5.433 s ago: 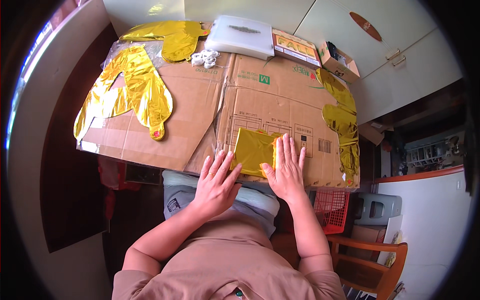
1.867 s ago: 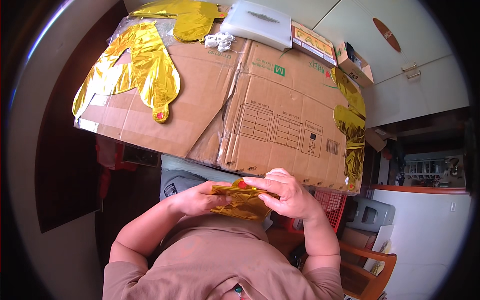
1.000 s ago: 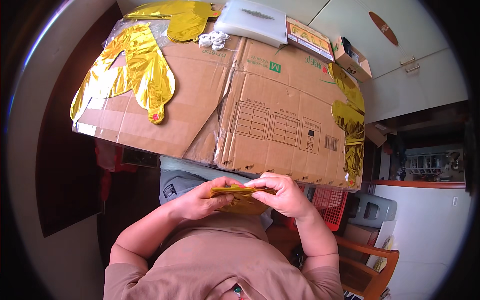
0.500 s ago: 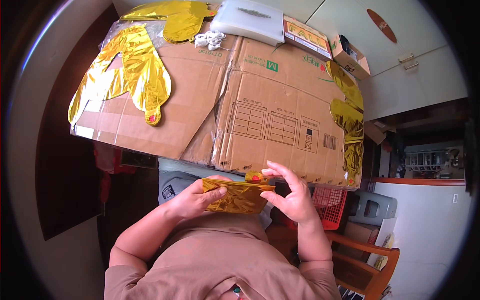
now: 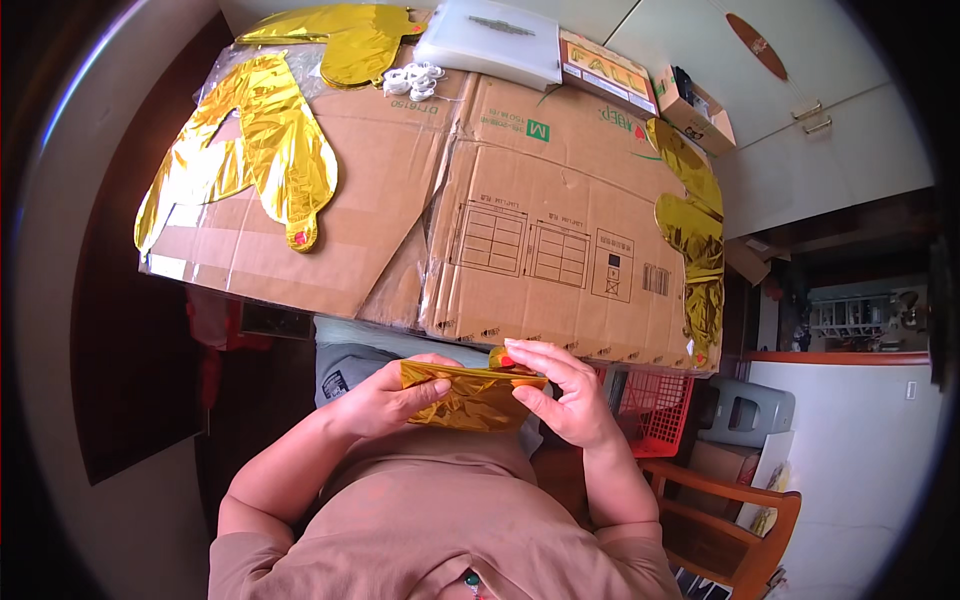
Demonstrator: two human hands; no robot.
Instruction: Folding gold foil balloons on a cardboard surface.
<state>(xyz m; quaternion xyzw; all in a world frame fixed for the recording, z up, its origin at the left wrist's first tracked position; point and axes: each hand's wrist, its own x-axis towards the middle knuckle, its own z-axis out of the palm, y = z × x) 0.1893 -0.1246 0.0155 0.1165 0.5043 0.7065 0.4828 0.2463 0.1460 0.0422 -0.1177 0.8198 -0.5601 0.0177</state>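
Observation:
A gold foil balloon (image 5: 465,402), folded into a flat rectangle, is held at its left end by my left hand (image 5: 388,397). The left thumb lies across its near face. At the other end is my right hand (image 5: 568,398), its fingers stretched out and apart from the thumb. Those fingertips lie over a small tab (image 5: 500,357) with a red mark at the balloon's upper edge, while the thumb is against its right end. How firmly the right hand touches it is hard to tell.
Flattened cardboard (image 5: 400,180) covers the table ahead. Spread gold foil balloons lie at its left (image 5: 285,150), back left (image 5: 355,50) and right edge (image 5: 700,240). White string (image 5: 412,80), a translucent box (image 5: 490,40) and cartons (image 5: 608,72) line the back. A red basket (image 5: 655,410) and wooden chair (image 5: 735,530) stand right.
My right hand has shifted left and slightly down, so its fingertips now cover part of the red-marked tab. The left hand keeps its hold on the folded balloon.

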